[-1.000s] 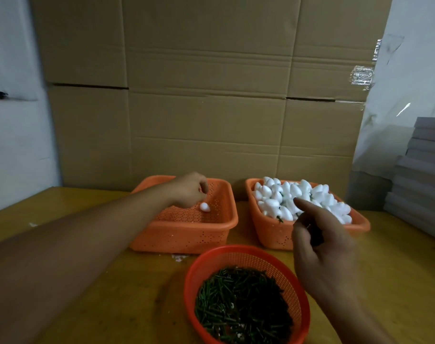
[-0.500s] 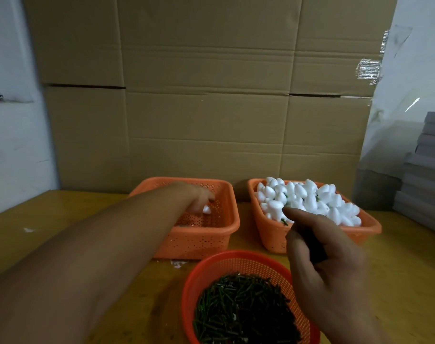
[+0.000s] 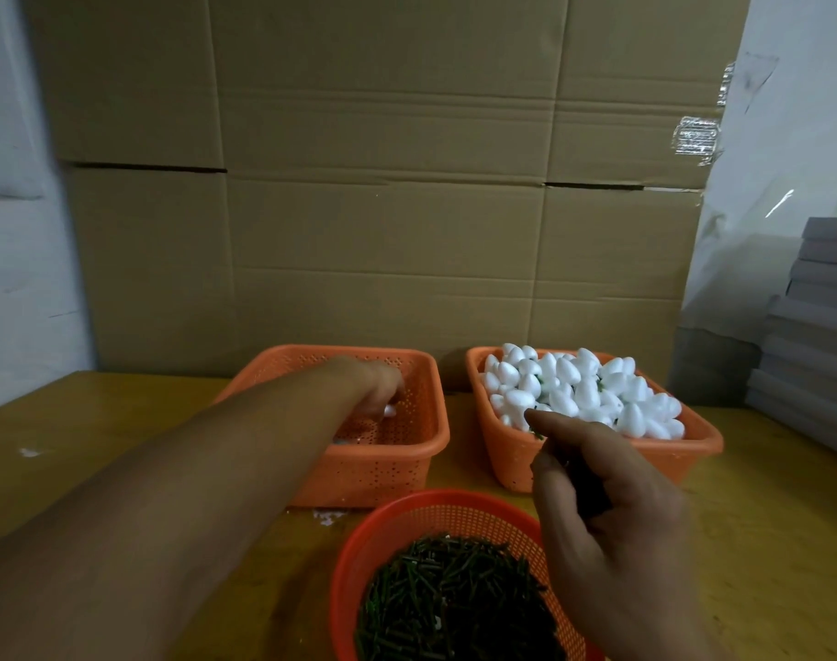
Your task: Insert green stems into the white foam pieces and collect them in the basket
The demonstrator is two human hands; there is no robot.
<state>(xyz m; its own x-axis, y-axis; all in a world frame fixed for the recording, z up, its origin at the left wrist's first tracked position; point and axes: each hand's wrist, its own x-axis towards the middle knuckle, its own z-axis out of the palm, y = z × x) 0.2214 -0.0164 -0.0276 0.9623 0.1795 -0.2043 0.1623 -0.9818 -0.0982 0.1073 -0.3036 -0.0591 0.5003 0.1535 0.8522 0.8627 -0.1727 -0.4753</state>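
Left hand deep in left basket, fingers apparently pinching white foam piece. Right hand above round stem basket, fingers curled round green stems, tip toward left.

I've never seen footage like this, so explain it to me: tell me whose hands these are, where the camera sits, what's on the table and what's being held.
No machine here: a person works bare-handed, filmed by a camera worn on their head. On the yellow table stand three orange baskets. The left hand reaches into the nearly empty left basket, its fingers at a white foam piece. The right basket is heaped with foam pieces. The round basket nearest holds green stems. The right hand above it curls round something dark, probably stems.
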